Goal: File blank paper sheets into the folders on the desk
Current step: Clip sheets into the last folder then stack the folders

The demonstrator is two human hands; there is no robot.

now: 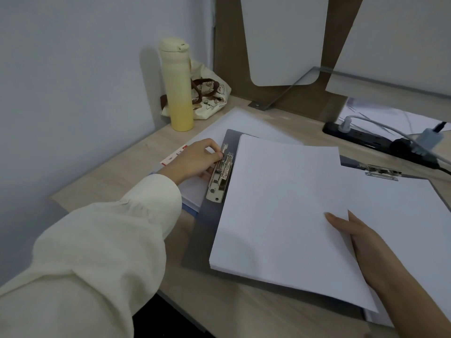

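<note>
Cream sleeve [97, 240] forward, left hand [192, 162] pinched the clip lever [224, 148], right hand [371, 250] rested straight-fingered on the paper stack [275, 203]; early release risked clamping sheets askew

White paper [280, 203], grey folder [202, 230], silver clip [220, 175], yellow bottle [178, 89], black power strip [371, 140].

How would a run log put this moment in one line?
left hand: pinches clip | right hand: rests on paper | paper: on folder, beside clip

Right folder [351, 163] mostly hidden under paper sheets [402, 228].
</note>
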